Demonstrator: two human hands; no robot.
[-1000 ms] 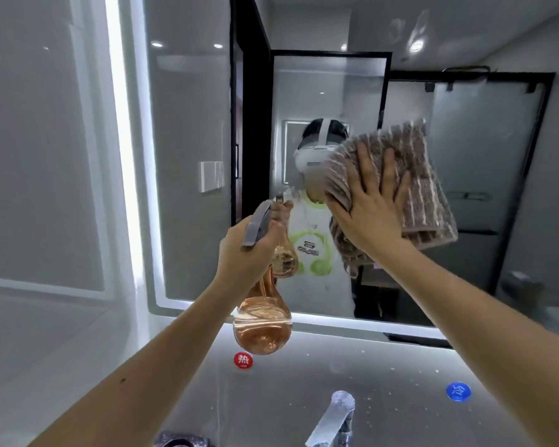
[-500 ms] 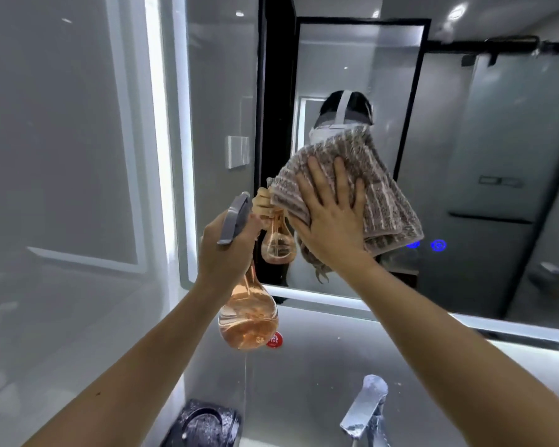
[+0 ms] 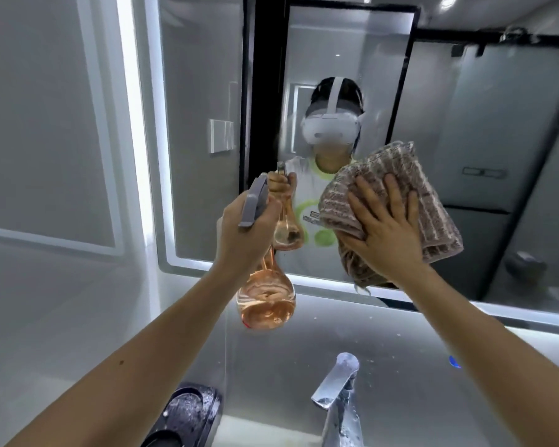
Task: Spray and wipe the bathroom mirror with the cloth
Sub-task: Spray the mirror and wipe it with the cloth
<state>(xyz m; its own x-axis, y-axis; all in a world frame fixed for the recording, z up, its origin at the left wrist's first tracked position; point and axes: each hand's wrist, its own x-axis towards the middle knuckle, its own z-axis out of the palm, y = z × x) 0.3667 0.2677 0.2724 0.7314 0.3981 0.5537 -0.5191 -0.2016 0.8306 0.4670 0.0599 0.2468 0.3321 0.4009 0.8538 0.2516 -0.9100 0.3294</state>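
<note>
The fingers (image 3: 397,201) of the right hand (image 3: 386,230) are spread wide and laid flat on the cloth (image 3: 433,201), pressing it against the mirror (image 3: 465,140). The left hand's (image 3: 242,237) fingers are curled tight around the neck of the spray bottle (image 3: 267,301), just under its grey trigger head (image 3: 254,201), which tilts up toward the glass.

The cloth is a thick brown-grey towel with paler ribbed stripes, bunched into loose folds; its edges stick out above and to the right of the hand, and a frayed corner hangs down below the wrist. It sits low on the mirror, right of centre, close to the lit white strip (image 3: 149,156) that runs along the mirror's edge.

The bottle is clear, tinted peach-orange, with a long thin neck and a round bulb at the bottom holding some liquid. It hangs in front of the mirror's lower edge, left of the cloth and apart from it.

The glass reflects the person with a white headset, the bottle and the back of the cloth, and looks slightly hazy around the headset.

Below, a chrome faucet (image 3: 336,385) rises from the pale desk (image 3: 400,366), which is speckled with white droplets. A dark wet dish (image 3: 191,411) sits to the faucet's left, and a small blue dot (image 3: 454,361) shows beside the right forearm.
</note>
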